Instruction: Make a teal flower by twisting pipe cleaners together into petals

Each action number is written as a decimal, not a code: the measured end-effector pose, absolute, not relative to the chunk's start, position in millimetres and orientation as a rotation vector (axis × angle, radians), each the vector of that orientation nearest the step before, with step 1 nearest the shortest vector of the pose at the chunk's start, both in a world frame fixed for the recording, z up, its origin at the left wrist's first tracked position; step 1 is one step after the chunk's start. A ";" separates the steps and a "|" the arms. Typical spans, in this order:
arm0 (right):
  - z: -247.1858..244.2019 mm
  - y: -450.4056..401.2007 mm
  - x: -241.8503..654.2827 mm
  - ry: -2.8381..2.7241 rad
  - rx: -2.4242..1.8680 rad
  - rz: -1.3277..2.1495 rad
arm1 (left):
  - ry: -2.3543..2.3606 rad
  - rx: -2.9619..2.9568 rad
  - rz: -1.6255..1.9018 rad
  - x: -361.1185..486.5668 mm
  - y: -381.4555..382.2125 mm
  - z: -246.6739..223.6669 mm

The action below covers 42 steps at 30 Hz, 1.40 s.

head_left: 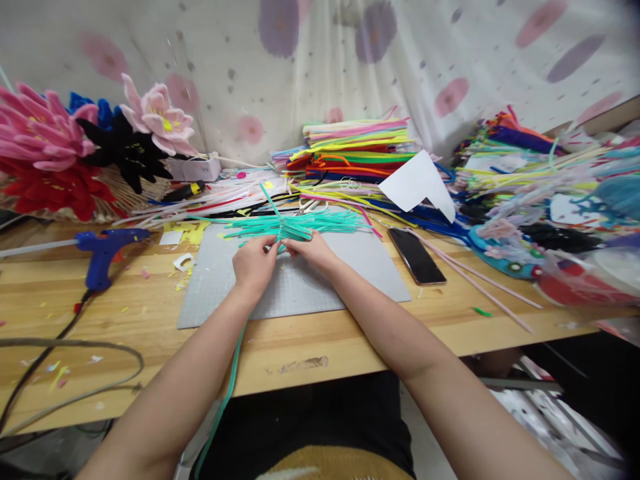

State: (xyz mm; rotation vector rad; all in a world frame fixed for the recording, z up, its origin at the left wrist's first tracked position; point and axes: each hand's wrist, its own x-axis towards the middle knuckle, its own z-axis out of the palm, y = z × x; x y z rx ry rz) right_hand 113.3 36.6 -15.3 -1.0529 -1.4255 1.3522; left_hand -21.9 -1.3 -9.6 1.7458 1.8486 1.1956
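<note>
Teal pipe cleaners [340,221] lie side by side across the far part of a grey cutting mat [320,293], with a tighter band in their middle. My left hand [254,264] pinches the near edge of this bundle, thumb and forefinger closed. Just to its right, my right hand [311,249] also has its fingers closed on the near edge, and the two hands almost touch. One teal strand sticks up behind the band. A long teal strand [235,363] runs from below my left hand over the table edge. The exact fingertip grip is too small to make out.
A blue glue gun [103,253] with a cable lies at left, near fuzzy flowers [45,130]. A phone [416,257] rests right of the mat. Stacked coloured pipe cleaners [355,143] and a white paper piece [420,183] stand behind. Yellow scraps [190,233] lie left.
</note>
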 end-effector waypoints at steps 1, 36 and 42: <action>-15.7 36.8 113.6 -1.438 -1.057 1.338 | 1.787 1.644 1.213 -22.2 0.0 -10.8; -4.0 38.3 127.1 -1.792 -1.113 1.246 | 1.730 2.020 1.002 -29.8 4.1 -9.5; -5.4 40.3 131.7 -1.791 -1.113 1.243 | 1.683 2.049 1.034 -29.0 0.1 -7.4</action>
